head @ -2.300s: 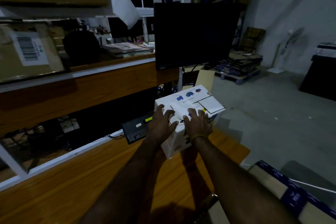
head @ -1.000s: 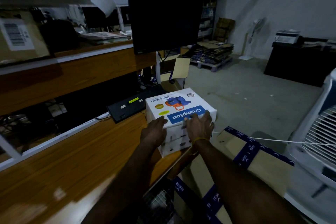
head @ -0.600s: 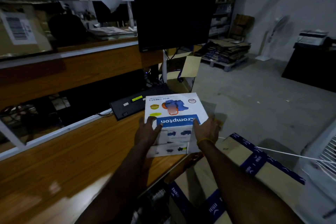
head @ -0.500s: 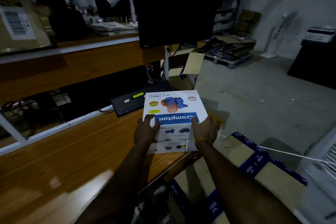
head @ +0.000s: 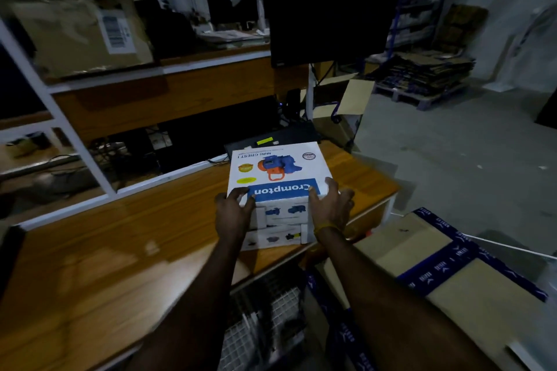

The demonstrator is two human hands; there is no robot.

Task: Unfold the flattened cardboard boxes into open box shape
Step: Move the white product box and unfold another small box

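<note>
My left hand (head: 232, 214) and right hand (head: 330, 208) grip the white Crompton box (head: 278, 173) by its near corners; fingers curled over the top. Box sits on the desk (head: 120, 250).

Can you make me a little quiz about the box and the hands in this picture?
1. True or false: the white printed box sits on the wooden counter.
2. What grips the box's near corners? A) only the left hand B) only the right hand C) both hands
3. Fill in: beyond the box lies a black ____.

Key: 1 true. 2 C. 3 keyboard.
</note>
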